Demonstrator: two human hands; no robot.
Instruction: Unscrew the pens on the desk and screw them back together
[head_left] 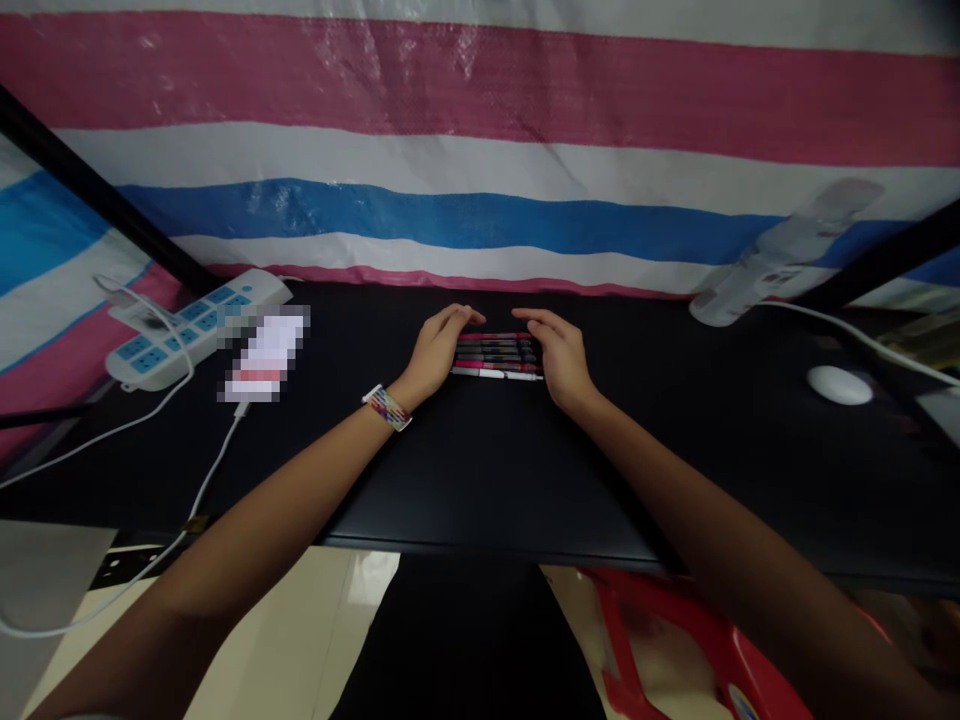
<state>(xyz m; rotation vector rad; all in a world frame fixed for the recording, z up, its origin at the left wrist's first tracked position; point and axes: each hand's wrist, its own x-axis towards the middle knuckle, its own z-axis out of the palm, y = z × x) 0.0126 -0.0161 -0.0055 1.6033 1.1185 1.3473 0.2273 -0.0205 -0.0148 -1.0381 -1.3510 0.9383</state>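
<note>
Several pens lie side by side in a row on the black table, running left to right. A white pen lies nearest to me, with a pink one just behind it. At the pens' left ends rests my left hand, its palm turned inward and nothing gripped in it. My right hand is at their right ends, fingers extended toward the left. Both hands flank the row, open. A colourful woven band is on my left wrist.
To the left are a white power strip and a phone with a white cable. On the right stand a clear bottle and a white mouse. Striped sheeting hangs behind; a red stool is below.
</note>
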